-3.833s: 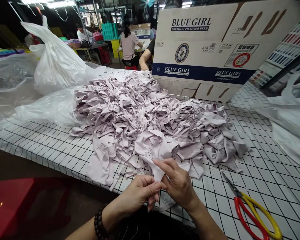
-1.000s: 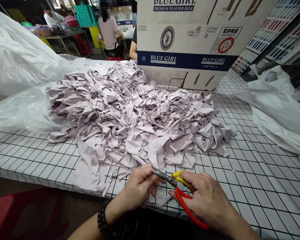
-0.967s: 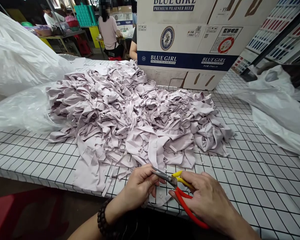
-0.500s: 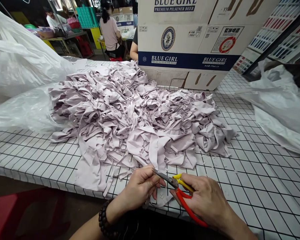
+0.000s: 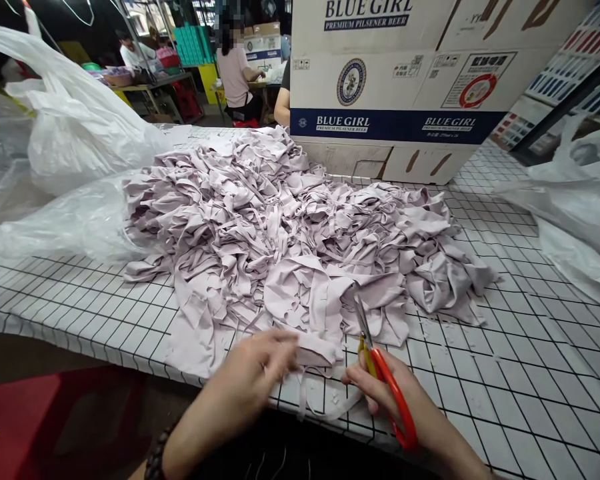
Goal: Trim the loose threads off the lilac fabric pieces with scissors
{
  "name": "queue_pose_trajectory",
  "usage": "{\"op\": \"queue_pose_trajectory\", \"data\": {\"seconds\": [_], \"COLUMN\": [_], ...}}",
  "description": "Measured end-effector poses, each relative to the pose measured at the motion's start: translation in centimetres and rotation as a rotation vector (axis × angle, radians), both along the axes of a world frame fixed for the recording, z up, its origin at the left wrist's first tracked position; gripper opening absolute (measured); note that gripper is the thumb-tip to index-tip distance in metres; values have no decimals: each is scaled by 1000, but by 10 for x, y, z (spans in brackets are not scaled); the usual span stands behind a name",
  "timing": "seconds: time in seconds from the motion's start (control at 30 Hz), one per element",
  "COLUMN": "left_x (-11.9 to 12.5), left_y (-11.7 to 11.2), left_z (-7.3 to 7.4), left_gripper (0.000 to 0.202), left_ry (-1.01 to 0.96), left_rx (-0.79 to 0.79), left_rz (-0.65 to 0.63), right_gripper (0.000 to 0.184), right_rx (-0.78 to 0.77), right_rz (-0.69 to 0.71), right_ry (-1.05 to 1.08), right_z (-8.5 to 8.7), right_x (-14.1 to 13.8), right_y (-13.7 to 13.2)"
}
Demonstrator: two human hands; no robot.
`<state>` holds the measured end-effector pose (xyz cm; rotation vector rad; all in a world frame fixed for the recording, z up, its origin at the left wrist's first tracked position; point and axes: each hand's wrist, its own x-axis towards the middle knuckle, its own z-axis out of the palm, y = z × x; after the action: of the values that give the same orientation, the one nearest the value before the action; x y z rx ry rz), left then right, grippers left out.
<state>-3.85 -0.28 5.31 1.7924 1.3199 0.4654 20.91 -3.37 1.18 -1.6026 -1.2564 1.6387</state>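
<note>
Trimming seems in hand at the desk (image 5: pixel 533 373): the right hand (image 5: pixel 411 387), at 5 o'clock, is clamped on scissors (image 5: pixel 384 370) aimed toward cloth (image 5: pixel 280 220) heaped at 12, while the blurred left hand (image 5: pixel 245 370), at 7, its grip unclear, probably needs cloth next.

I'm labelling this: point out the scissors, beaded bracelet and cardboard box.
Scissors (image 5: pixel 383 371): head view, red handle.
Beaded bracelet (image 5: pixel 157 455): head view, dark beads.
Cardboard box (image 5: pixel 390 90): head view, white side above blue band.
</note>
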Motion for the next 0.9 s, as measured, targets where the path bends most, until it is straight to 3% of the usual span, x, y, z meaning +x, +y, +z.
{"op": "queue_pose_trajectory", "data": {"seconds": [0.07, 0.1, 0.2, 0.27, 0.4, 0.47, 0.57, 0.73, 0.8, 0.9], "left_x": [-14, -18, -18, -14, -18, -32, -56, -80, -79, -71], "left_y": [18, 27, 51, 58, 53, 45, 29, 14, 16, 21], "left_z": [-12, -21, -45, -53, -46, -37, -26, -20, -19, -18], "left_gripper": [37, 29, 28, 26, 31, 38, 45, 42, 36, 33], "left_ry": [125, 180, 183, 169, 160, 152, 133, 175, 185, 61], "left_rx": [117, 123, 76, 58, 22, -2, -21, 7, -34, -202], "left_rz": [298, 354, 311, 285, 335, 368, 426, 552, 504, 240], "right_gripper": [41, 40, 35, 36, 29, 27, 39, 55, 54, 54], "right_rx": [80, 135, 256, 281, 334, 322, 293, 294, 294, 301], "right_rz": [-65, -97, -159, -145, -116, -132, -208, -304, -302, -302], "right_ry": [-113, -177, -321, -371, -383, -314, -196, -39, 0, 32], "right_z": [-6, -7, -4, 3, 8, 6, 5, 11, 11, 8], "right_x": [-8, -13, -40, -66, -103, -97, -58, -8, -6, -12], "right_y": [7, 13, 34, 48, 70, 80, 93, 102, 100, 97]}}
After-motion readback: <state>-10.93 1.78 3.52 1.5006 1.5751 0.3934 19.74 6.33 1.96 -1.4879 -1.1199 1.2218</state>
